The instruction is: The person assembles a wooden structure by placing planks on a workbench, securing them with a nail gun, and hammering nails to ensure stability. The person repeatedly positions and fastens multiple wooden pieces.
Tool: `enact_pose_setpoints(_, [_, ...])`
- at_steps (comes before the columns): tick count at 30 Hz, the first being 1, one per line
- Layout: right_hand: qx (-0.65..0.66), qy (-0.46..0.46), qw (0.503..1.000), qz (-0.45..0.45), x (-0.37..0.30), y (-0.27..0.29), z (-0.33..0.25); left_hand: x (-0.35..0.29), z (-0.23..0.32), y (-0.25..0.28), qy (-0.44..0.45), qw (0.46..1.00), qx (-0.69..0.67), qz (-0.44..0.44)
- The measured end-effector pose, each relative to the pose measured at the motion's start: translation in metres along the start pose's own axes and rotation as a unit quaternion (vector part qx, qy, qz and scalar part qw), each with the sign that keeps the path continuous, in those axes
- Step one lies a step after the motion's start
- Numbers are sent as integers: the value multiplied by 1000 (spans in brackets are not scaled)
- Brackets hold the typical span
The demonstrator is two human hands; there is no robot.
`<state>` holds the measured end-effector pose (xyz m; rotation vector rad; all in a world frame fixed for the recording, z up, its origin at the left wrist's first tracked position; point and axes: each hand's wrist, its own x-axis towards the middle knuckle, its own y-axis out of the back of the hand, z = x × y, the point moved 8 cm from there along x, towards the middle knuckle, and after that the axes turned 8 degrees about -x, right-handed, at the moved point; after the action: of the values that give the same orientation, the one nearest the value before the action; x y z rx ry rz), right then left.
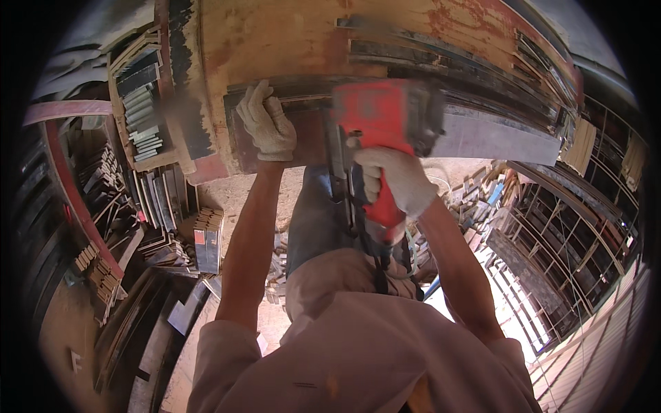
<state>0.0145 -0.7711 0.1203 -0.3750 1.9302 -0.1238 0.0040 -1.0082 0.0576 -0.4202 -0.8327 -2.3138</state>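
My right hand (396, 175), in a pale work glove, is closed round the handle of a red nail gun (372, 110). The tool's body is smeared by motion, and its dark nail magazine runs down on the left of the handle. My left hand (267, 124), gloved too, lies with its fingers stretched out on a dark brown board (251, 146) at the near edge of the workbench (268, 45). The nail gun is just right of that hand, over the board's right part. Its nose is hidden, so I cannot tell whether it touches the board.
Long dark strips (454, 65) lie along the bench's right side, beside a grey panel (496, 138). A wooden box (138, 103) of short pieces stands at the left. Wood offcuts (482, 199) cover the floor, and a metal rack (571, 241) stands at the right.
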Motion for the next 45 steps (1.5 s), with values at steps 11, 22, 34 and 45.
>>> enact_pose_setpoints(11, [-223,43,970,81,-94,139,50,-3,-14,-2,11,999,38,-10])
enact_pose_setpoints(22, [-5,-4,933,360,-280,398,270,-9,74,-49,-126,950,268,-96])
enact_pose_setpoints(34, [200,41,892,404,-355,580,287,-159,412,-464,-194,937,18,-289])
enact_pose_setpoints(45, [-49,-9,858,512,-381,838,184,-205,478,-630,-128,959,56,-249])
